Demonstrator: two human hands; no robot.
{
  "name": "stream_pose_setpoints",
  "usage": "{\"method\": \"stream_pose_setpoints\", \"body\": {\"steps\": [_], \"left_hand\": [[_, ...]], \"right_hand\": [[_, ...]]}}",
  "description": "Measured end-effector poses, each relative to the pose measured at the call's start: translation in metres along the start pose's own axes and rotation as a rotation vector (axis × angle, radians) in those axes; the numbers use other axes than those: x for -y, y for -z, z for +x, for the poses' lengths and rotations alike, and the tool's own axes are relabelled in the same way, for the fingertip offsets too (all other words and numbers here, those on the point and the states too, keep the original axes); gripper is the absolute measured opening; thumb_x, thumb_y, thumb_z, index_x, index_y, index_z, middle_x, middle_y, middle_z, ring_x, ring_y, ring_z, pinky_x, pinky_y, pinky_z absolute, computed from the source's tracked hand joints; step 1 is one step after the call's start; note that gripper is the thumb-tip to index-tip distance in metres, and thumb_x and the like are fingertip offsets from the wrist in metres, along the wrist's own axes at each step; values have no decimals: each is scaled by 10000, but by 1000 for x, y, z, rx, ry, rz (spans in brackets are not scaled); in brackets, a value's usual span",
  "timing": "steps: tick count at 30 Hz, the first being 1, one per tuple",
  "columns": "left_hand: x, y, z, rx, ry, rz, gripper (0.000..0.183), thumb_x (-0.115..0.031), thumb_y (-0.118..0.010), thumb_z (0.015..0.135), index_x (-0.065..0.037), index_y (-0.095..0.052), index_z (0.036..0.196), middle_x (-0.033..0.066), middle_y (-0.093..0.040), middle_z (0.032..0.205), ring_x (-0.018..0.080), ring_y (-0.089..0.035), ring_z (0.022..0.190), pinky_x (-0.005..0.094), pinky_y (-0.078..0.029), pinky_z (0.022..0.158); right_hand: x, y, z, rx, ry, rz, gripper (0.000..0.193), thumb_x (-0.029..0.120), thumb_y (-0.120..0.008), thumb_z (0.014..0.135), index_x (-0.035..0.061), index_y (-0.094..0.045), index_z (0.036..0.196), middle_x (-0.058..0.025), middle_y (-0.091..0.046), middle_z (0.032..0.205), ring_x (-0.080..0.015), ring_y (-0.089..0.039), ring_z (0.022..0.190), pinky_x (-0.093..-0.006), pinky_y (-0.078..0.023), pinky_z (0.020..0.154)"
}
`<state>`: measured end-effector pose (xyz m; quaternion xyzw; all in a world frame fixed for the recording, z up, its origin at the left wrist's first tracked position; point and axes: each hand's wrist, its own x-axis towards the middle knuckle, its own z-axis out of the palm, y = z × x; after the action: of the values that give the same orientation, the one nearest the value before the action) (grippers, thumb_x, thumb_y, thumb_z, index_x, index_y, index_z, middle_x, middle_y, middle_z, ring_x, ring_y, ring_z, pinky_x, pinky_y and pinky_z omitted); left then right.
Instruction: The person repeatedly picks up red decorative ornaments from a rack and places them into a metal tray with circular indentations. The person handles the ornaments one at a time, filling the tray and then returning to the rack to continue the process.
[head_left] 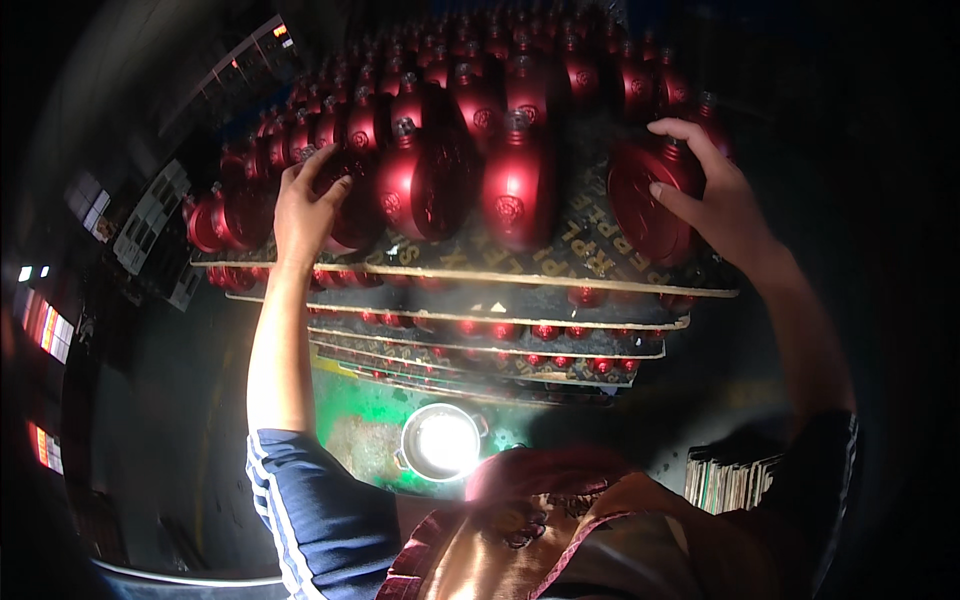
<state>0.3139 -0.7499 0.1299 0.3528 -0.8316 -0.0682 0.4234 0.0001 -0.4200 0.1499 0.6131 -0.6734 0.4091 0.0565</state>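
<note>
Rows of glossy red flask-shaped bottles (517,185) with short dark necks stand upright on a printed board. At the front left, my left hand (308,210) has its thumb and fingers curled around the shoulder of a red bottle (350,215), partly covered by the hand. Toward the front right corner, my right hand (718,195) grips another red bottle (645,215), thumb on its flat round side and fingers by its neck. Between the two hands, a red bottle (401,185) faces me with its round emblem.
Below the top board (480,276), more boards (480,318) with red bottles are stacked in tiers. A two-handled metal pot (408,440), glaring inside, sits on the floor near me. Stacked thin boards (725,480) lie at the lower right. White racks (155,215) stand at left.
</note>
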Motion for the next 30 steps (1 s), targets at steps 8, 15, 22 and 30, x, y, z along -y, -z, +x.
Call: {"method": "stream_pose_setpoints", "body": {"steps": [8,15,22,30], "left_hand": [[-22,3,5,105,29,138,507,-376,-694,849,-259,-575,1327,221,-518,1285,379,-546,1180,435,-462,975],[-30,15,-1,33,-172,136,481,-286,-720,835,-203,-606,1296,204,-486,1369,380,-499,1233,432,-428,1017],[-90,0,-19,19,-359,-31,524,-286,-729,809,-136,-593,1292,214,-465,1400,380,-478,1265,447,-416,1035],[-101,-35,-16,184,-160,51,599,-247,-752,803,-261,-528,1358,181,-486,1366,375,-572,1171,436,-492,955]], "right_hand": [[3,4,12,-12,6,-267,561,118,-714,825,152,-514,1347,-95,-517,1346,-275,-498,1255,-381,-408,1052],[30,-9,9,-203,311,-633,608,165,-757,784,181,-526,1346,-117,-410,1423,-350,-421,1297,-446,-387,1054],[74,-97,29,-116,125,-168,762,328,-791,757,183,-448,1422,-261,-230,1499,-442,-273,1374,-493,-326,1096],[69,-123,49,-80,-109,-220,694,244,-746,757,303,-487,1399,-243,-296,1484,-427,-387,1334,-485,-428,1039]]}}
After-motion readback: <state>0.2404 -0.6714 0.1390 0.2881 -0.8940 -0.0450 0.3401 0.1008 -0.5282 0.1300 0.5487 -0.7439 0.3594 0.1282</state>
